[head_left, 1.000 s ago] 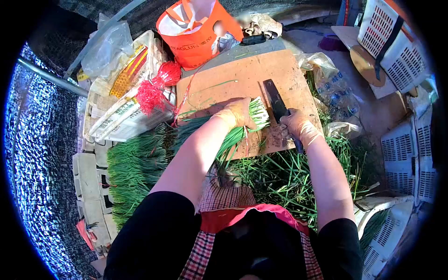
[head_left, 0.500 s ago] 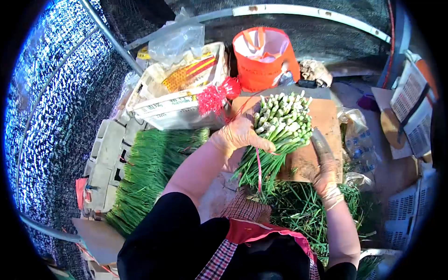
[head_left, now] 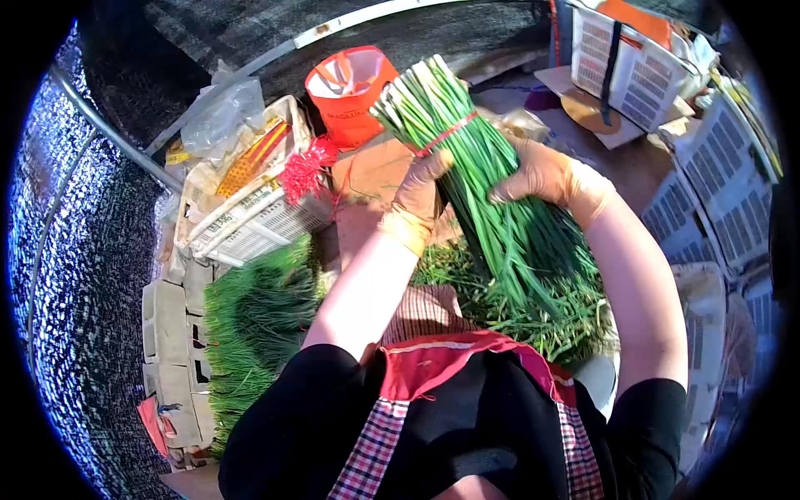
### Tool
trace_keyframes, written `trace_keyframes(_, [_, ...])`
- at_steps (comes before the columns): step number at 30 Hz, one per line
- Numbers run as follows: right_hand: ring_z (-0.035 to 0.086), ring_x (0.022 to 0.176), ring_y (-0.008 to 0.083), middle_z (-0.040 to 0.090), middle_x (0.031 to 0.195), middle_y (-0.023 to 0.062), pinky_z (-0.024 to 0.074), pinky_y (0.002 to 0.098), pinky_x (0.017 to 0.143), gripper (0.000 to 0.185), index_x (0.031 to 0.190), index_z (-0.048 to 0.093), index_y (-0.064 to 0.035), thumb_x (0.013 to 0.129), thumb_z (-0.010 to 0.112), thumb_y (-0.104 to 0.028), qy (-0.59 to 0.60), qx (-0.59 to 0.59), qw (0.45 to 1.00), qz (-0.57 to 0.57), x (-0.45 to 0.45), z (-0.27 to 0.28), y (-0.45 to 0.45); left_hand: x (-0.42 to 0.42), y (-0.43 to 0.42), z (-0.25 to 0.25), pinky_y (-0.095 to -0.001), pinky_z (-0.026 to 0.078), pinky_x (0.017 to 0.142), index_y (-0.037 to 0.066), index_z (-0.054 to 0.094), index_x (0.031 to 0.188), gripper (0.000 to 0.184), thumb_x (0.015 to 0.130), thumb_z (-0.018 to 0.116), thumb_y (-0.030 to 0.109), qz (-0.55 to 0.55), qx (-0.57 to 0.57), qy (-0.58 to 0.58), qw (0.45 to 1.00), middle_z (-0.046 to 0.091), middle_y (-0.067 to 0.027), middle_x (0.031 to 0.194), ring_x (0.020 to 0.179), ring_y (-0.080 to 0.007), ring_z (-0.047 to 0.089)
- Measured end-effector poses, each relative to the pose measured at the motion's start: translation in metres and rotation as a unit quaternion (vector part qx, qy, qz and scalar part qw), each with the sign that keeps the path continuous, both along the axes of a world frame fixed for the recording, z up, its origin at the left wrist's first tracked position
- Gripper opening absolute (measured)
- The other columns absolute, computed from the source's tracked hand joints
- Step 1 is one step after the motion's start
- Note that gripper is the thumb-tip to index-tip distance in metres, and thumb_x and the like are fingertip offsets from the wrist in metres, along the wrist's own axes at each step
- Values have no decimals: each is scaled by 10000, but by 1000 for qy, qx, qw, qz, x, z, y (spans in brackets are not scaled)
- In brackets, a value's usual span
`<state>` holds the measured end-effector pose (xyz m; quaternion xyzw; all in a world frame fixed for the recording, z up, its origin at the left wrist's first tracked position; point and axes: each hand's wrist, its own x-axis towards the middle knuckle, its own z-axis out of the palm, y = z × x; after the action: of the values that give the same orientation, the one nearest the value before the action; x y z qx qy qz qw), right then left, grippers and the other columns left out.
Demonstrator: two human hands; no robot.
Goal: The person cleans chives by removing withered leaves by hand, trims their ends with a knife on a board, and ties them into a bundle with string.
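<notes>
Bundle [head_left: 473,179] seemingly above the board [head_left: 365,173]

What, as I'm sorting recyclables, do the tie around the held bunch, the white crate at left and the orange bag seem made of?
Tie: flat, thin ribbon, perhaps plastic, though its finish is too small to judge. White crate: likely moulded plastic, smooth, grubby, with slotted walls. Orange bag: perhaps coated fabric, smooth-looking, holding its shape upright.

A light-speckled dark mesh wall [head_left: 92,333] stands at left, crossed by a grey metal pipe [head_left: 133,152]; dark textured sheeting [head_left: 225,42] hangs behind a curved white rail [head_left: 358,17].
</notes>
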<state>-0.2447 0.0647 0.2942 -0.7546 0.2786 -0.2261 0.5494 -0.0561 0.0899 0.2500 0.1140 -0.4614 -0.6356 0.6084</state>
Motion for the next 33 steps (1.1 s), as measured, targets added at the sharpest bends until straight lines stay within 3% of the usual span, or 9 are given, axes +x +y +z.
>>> trace_keyframes(6, [414,1234,244,452,1333,145,351,369,1020,876,1413,327,-47,721,752,-376,-4,-38,987,-157,-91,18,43,1,37,-15,-451,521,862,39,543,1185,459,798,638,268,60,155,106,980,631,-129,1056,948,-290,630])
trace_keyframes(8, [592,890,147,621,1024,91,480,267,771,416,1160,553,7,840,658,-236,-61,18,947,-314,-138,-3,62,13,44,-20,-468,518,861,37,544,1185,452,827,595,309,58,175,131,974,628,-136,1081,948,-303,629])
trace_keyframes(11, [436,442,35,555,608,-23,326,165,408,117,858,620,-54,860,632,-171,-39,-8,935,-352,-152,-40,107,14,65,-10,-482,517,852,47,560,1152,443,828,588,349,137,165,101,972,635,-130,1046,934,-315,627])
trace_keyframes(13, [511,501,52,601,653,0,396,178,464,74,825,658,-52,823,678,-122,3,84,941,-329,-120,-37,143,17,67,-14,-484,517,843,59,569,1133,441,822,592,370,148,171,111,968,634,-127,1039,922,-314,627])
trace_keyframes(17, [644,656,196,667,749,69,507,291,629,239,1012,671,-66,775,696,-78,-1,-299,918,-259,-69,-52,162,10,80,-3,-459,522,832,57,576,1124,401,821,605,318,185,127,117,967,635,-115,1035,909,-289,627])
trace_keyframes(22, [635,697,319,662,778,115,513,368,610,140,928,671,-122,788,670,-133,244,-476,815,-226,-44,-52,149,8,88,2,-419,538,817,48,580,1120,352,817,620,222,207,109,137,963,638,-97,1002,892,-263,637])
trace_keyframes(27, [583,608,149,615,713,103,468,261,606,103,903,655,-55,805,638,-26,-87,-306,902,-292,-54,-34,169,10,87,3,-420,528,831,45,580,1124,349,837,594,242,254,108,124,953,638,-115,1025,913,-271,631])
trace_keyframes(29, [544,624,106,600,705,69,456,244,616,114,908,651,-49,801,632,-15,-27,-223,918,-326,-69,-37,168,19,94,3,-417,521,842,42,579,1131,367,856,571,285,84,150,198,965,636,-128,1056,935,-278,626])
trace_keyframes(33, [613,676,137,654,772,82,490,268,656,150,933,652,-57,786,658,-33,20,-315,888,-336,-76,-51,145,28,77,-15,-414,474,908,21,577,1147,382,888,535,299,248,145,152,946,625,-120,1107,1000,-277,599])
